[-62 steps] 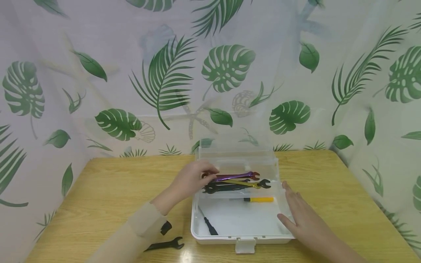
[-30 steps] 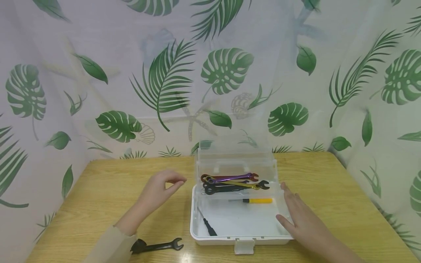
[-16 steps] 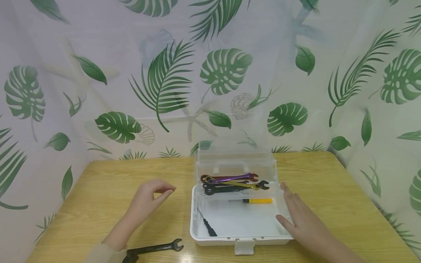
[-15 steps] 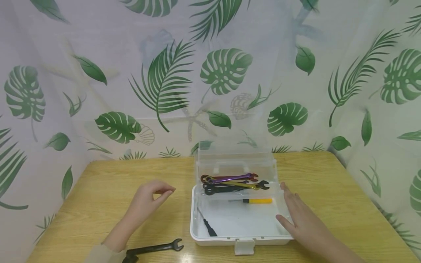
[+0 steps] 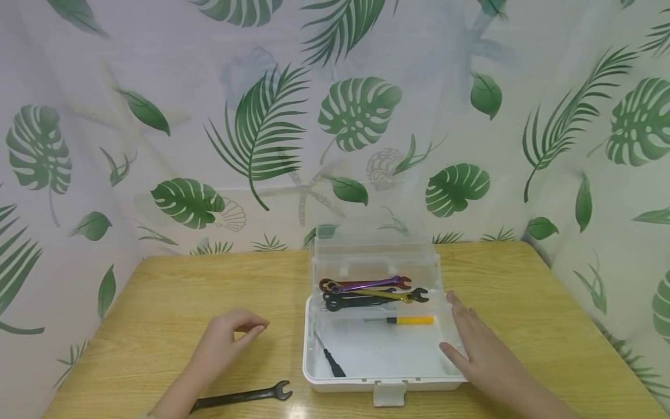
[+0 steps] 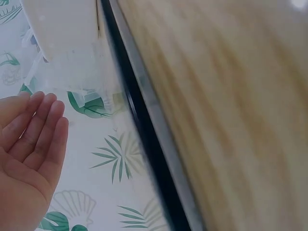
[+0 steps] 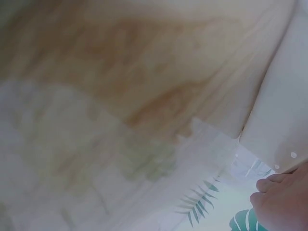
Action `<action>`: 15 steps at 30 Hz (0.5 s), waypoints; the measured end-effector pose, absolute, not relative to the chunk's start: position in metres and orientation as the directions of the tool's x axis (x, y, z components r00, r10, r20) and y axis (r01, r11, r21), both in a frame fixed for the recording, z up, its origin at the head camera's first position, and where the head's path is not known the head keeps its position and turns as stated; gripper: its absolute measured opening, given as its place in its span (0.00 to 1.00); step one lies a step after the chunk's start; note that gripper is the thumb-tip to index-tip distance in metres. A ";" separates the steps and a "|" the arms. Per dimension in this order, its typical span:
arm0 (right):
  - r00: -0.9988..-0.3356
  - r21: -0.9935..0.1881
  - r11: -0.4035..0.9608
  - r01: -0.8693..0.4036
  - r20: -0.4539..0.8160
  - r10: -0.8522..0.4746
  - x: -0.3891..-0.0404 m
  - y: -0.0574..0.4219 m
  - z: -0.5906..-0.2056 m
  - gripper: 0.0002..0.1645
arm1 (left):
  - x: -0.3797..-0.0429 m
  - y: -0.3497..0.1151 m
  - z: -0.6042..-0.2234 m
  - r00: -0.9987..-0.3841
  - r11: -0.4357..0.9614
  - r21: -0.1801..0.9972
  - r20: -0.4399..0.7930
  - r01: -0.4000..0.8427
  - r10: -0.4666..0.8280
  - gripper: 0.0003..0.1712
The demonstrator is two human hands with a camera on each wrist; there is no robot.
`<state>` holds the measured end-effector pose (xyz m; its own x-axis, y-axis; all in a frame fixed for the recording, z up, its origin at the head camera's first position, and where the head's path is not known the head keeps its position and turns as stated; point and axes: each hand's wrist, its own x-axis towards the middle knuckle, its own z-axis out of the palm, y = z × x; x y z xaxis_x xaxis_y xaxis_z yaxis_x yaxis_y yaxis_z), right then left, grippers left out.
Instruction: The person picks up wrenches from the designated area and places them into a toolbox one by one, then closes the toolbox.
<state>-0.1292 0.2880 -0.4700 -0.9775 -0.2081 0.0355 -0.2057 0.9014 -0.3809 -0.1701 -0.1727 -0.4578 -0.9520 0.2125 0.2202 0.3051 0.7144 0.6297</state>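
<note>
Left hand hovers around the box's 9 o'clock, grip loose, nothing in it. Right hand is up against 3 o'clock, grip apart. Wrenches piled at 12, black wrench on the tabletop near 8.

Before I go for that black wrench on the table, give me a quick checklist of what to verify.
1. Left hand free: ok, the fingers hold nothing.
2. Black wrench fully visible: not ok, your left forearm hides its near end.
3. Right hand pressing firmly on the toolbox: cannot tell, it lies along the right side but pressure doesn't show.
4. Toolbox open: ok, the white base is exposed at the front.
5. Other wrenches laid neatly in the clear tray: not ok, some cross each other.
</note>
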 end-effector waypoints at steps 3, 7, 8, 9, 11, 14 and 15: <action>-0.977 -0.379 0.902 -0.208 0.043 -0.207 -0.129 0.288 -0.471 0.54 | -0.167 -0.175 -0.460 -0.955 0.717 0.631 0.206 0.295 0.212 0.05; -0.978 -0.372 0.905 -0.206 0.046 -0.204 -0.129 0.288 -0.472 0.55 | -0.163 -0.177 -0.462 -0.958 0.728 0.623 0.182 0.287 0.222 0.05; -0.978 -0.371 0.906 -0.205 0.043 -0.203 -0.129 0.288 -0.472 0.55 | -0.162 -0.178 -0.463 -0.957 0.729 0.620 0.178 0.290 0.230 0.05; -0.978 -0.371 0.906 -0.204 0.041 -0.203 -0.129 0.288 -0.472 0.55 | -0.161 -0.179 -0.464 -0.955 0.727 0.620 0.175 0.297 0.241 0.05; -0.978 -0.371 0.906 -0.206 0.041 -0.205 -0.130 0.289 -0.472 0.55 | -0.159 -0.181 -0.464 -0.951 0.721 0.621 0.168 0.308 0.262 0.04; -0.977 -0.375 0.902 -0.212 0.046 -0.210 -0.130 0.289 -0.473 0.55 | -0.156 -0.184 -0.466 -0.945 0.715 0.621 0.150 0.320 0.292 0.05; -0.976 -0.374 0.902 -0.216 0.049 -0.213 -0.130 0.290 -0.473 0.55 | -0.155 -0.185 -0.466 -0.943 0.713 0.623 0.142 0.320 0.300 0.05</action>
